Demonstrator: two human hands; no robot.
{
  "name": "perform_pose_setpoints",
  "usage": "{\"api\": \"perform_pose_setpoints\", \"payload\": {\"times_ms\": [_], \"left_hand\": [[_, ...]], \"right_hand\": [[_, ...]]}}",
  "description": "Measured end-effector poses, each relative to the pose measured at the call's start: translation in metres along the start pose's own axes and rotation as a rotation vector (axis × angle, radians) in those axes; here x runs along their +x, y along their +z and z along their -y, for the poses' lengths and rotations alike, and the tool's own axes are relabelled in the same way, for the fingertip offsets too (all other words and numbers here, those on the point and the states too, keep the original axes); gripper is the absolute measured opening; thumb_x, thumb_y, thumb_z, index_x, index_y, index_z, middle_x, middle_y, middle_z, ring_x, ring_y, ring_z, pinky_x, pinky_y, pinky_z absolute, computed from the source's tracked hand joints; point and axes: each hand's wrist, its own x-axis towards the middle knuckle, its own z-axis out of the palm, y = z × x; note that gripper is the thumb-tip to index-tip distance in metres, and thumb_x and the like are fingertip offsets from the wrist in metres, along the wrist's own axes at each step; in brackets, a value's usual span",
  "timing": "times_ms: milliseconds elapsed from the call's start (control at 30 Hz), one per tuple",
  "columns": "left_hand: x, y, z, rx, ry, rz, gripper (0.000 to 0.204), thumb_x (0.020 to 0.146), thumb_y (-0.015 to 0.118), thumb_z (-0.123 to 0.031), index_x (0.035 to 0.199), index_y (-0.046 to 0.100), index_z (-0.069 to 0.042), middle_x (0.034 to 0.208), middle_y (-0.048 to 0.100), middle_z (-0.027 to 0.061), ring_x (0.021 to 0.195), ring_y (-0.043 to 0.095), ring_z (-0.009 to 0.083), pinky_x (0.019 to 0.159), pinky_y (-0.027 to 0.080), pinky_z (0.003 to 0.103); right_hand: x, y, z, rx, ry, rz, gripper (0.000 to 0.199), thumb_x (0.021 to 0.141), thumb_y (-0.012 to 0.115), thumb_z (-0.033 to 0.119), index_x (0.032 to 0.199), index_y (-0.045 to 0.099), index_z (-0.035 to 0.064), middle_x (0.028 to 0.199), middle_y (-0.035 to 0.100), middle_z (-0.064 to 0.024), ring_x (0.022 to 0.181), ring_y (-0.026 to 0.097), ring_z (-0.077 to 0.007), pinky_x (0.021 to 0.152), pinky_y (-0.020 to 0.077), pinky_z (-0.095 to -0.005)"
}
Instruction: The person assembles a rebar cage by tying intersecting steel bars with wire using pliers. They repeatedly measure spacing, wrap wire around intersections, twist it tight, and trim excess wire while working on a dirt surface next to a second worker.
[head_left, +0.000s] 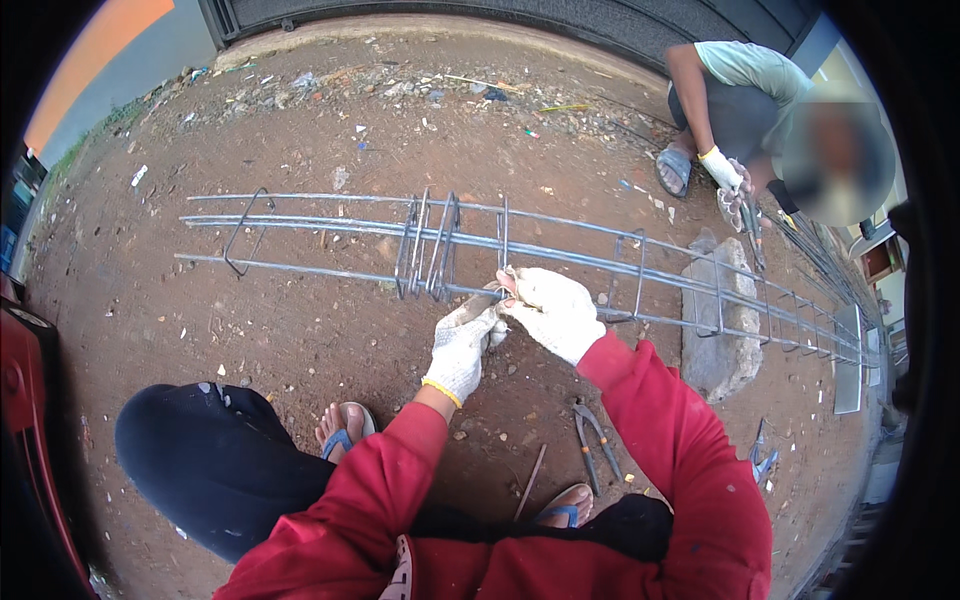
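Observation:
A long cage of steel reinforcing bars (370, 226) stretches across the ground ahead of me, with square stirrups around it. Several stirrups (432, 245) are bunched just left of my hands. Another stirrup (504, 228) stands at the spot where my hands meet. My left hand (462, 345), in a white knit glove, pinches at the near bar below that stirrup. From the right, my right hand (553, 312), gloved too, closes at the same corner, its bare thumb and fingertip showing. Whatever is between the fingers is too small to make out.
A stone block (722, 340) lies under the cage's right part. Pincers (597, 440) and a thin rod (531, 482) lie near my feet; another tool (763, 458) lies farther right. A co-worker (745, 110) crouches at the far right, gloved hands at long-handled cutters (752, 232).

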Motion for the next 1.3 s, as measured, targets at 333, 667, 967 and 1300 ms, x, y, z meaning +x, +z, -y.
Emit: {"api": "perform_pose_setpoints", "payload": {"times_ms": [333,667,967,1300], "left_hand": [[0.011,-0.003,-0.007,0.017,-0.017,0.117,0.028,0.095,0.061,-0.006,0.121,0.058,0.005,0.105,0.068,0.0132,0.089,0.069,0.02,0.078,0.059,0.032],[0.007,-0.007,-0.009,0.024,0.051,0.239,0.033,0.09,0.069,-0.006,0.12,0.059,0.004,0.116,0.067,0.0131,0.102,0.066,0.0206,0.092,0.054,0.035],[0.002,0.009,-0.012,0.169,0.1,0.042,0.023,0.089,0.071,-0.005,0.109,0.065,0.004,0.103,0.071,0.0117,0.092,0.067,0.0171,0.083,0.054,0.03],[0.005,0.01,-0.009,0.198,0.174,0.058,0.024,0.091,0.069,-0.005,0.11,0.064,0.008,0.103,0.071,0.0158,0.091,0.07,0.0204,0.082,0.057,0.032]], "right_hand": [[-0.004,0.001,0.01,0.006,0.008,-0.174,0.026,0.084,0.075,0.021,0.108,0.074,0.0112,0.101,0.072,-0.0113,0.091,0.069,-0.0295,0.08,0.0566,-0.0374],[0.0,-0.006,0.013,0.018,-0.05,-0.17,0.026,0.08,0.075,0.01,0.106,0.074,0.0072,0.1,0.071,-0.0135,0.089,0.069,-0.0304,0.077,0.0572,-0.0357],[0.018,-0.023,0.024,0.005,0.06,-0.127,0.025,0.078,0.074,0.009,0.103,0.074,0.0053,0.09,0.07,-0.0123,0.08,0.069,-0.028,0.071,0.0562,-0.0341],[0.073,-0.029,0.014,0.231,0.308,0.225,0.032,0.079,0.074,0.027,0.099,0.067,0.0034,0.083,0.061,-0.0112,0.078,0.062,-0.0275,0.072,0.0497,-0.0386]]}}
